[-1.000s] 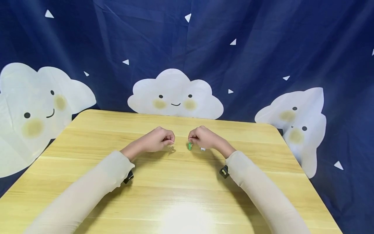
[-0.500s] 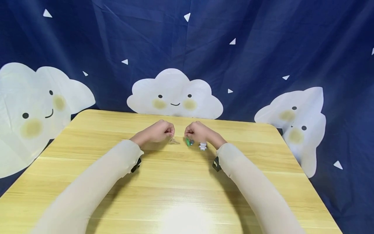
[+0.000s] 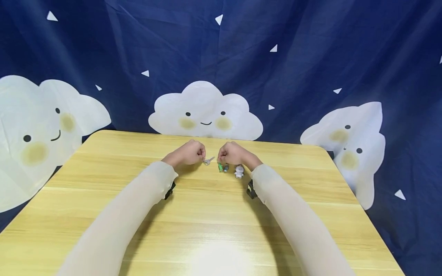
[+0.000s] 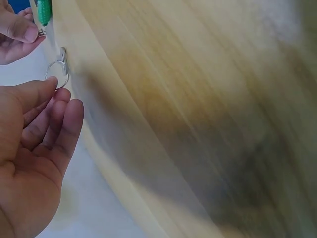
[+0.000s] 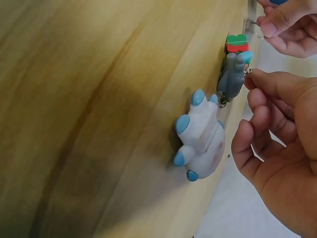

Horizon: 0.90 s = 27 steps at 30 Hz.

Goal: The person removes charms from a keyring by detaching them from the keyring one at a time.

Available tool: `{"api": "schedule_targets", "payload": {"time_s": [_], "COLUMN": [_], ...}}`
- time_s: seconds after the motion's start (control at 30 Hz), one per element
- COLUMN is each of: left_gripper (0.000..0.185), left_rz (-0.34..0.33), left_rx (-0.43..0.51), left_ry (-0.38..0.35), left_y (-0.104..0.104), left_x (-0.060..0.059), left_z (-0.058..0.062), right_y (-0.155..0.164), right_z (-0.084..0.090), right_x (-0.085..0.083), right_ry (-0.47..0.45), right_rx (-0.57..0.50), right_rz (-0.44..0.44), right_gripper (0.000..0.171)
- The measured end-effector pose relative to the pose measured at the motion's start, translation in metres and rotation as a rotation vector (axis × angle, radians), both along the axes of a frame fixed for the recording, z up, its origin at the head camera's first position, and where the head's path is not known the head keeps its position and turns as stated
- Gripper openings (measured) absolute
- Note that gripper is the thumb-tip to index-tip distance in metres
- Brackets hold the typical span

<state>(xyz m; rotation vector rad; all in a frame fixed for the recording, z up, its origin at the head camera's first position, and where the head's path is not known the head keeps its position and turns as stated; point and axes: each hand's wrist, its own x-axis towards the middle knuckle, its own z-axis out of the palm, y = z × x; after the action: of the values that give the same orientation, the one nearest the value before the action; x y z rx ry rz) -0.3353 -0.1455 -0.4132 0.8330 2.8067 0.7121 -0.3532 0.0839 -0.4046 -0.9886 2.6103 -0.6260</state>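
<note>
My left hand (image 3: 191, 153) pinches a thin metal key ring (image 4: 67, 81) between thumb and forefinger. From the ring a small silver key (image 3: 211, 159) points toward the right hand. My right hand (image 3: 233, 153) pinches a small metal link of a keychain with its thumb and fingertips. Beside that hand hang or lie a green and red charm (image 5: 237, 43), a grey figure charm (image 5: 231, 79) with a light blue part, and a white figure charm (image 5: 204, 141) with blue tips. How the white charm is joined to the others cannot be told. The hands are apart, facing each other.
Both hands are over the far half of a light wooden table (image 3: 214, 214). Behind its back edge hangs a dark blue curtain (image 3: 193, 42) with white clouds and triangles. Dark wrist devices (image 3: 252, 190) sit under both cuffs.
Both hands have moved farther from me and slightly closer together. The key has swung to point right. The charms beside the right hand have come more into view.
</note>
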Motion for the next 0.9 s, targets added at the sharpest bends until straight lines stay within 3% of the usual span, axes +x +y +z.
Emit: {"api": "schedule_targets", "payload": {"time_s": [0.2, 0.4, 0.6, 0.9], "left_gripper": [0.011, 0.014, 0.013, 0.018], "left_rz": [0.022, 0.023, 0.049, 0.016], "left_rx": [-0.035, -0.086, -0.072, -0.131], "left_ry": [-0.022, 0.012, -0.006, 0.031], "left_y": [0.0, -0.003, -0.007, -0.003], "left_x": [0.0, -0.002, -0.004, 0.011], "left_z": [0.001, 0.001, 0.0, 0.013], "right_y": [-0.002, -0.001, 0.001, 0.008], "right_z": [-0.001, -0.003, 0.0, 0.015], "right_x": [-0.004, -0.006, -0.004, 0.006], "right_ry": [0.012, 0.001, 0.013, 0.054], "right_rx": [0.018, 0.001, -0.023, -0.064], "right_rz": [-0.013, -0.053, -0.086, -0.085], "right_gripper": [0.015, 0.015, 0.017, 0.018]}}
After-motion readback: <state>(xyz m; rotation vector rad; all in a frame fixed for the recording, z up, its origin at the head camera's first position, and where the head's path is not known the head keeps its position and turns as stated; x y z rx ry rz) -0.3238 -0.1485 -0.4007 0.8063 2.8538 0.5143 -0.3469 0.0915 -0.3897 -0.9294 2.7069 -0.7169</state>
